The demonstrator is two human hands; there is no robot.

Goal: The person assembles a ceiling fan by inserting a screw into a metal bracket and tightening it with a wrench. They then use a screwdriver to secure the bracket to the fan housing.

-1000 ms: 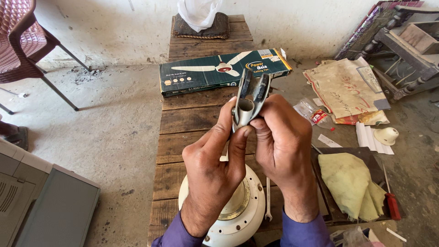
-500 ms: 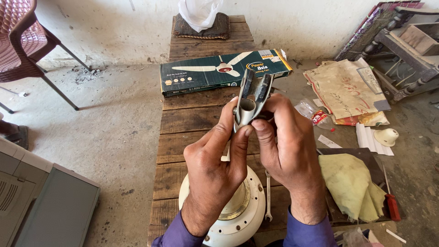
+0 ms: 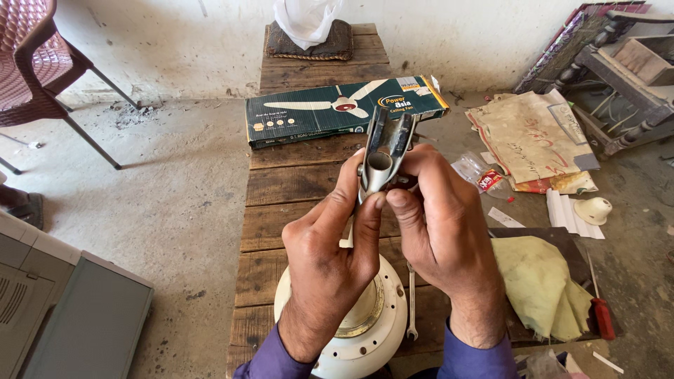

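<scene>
Left hand [image 3: 326, 256] and right hand [image 3: 442, 231] fingers [image 3: 365, 231] pinch the metal bracket [image 3: 382, 158]; long axis apparently points away, above the tabletop [image 3: 295, 189].

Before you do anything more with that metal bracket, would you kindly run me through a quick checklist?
1. Left hand grips the metal bracket: ok.
2. Right hand fingers pinch it at the tube end: ok.
3. Bracket held above the white fan motor, apart from it: ok.
4. Spanner lies within reach on the wooden bench: ok.
5. Fasteners in the bracket tight: cannot tell.
</scene>
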